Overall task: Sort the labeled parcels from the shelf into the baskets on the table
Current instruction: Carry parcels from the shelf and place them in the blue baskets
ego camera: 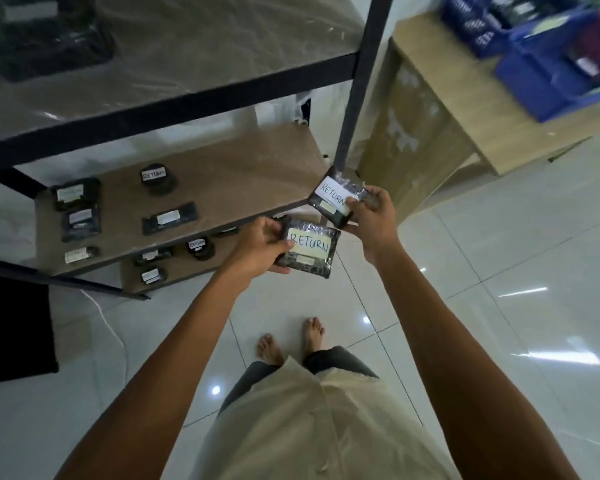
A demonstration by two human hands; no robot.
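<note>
White tiled floor (499, 271); metal shelf (239, 168) on left, wooden table (440, 109) on right with blue baskets (551, 81). Your left hand (257, 245) grips yellow-label RETURN parcel (310, 251) by its edge. Your right hand (374, 216) pinches white-label RETURN parcel (331, 199). Both parcels off shelf, well apart from baskets, not yet dropped. Baskets blurred, possibly holding parcels already. Several labeled parcels left on two lower shelf levels, among them round RETURN parcel (158, 178). Judged mid-task.
</note>
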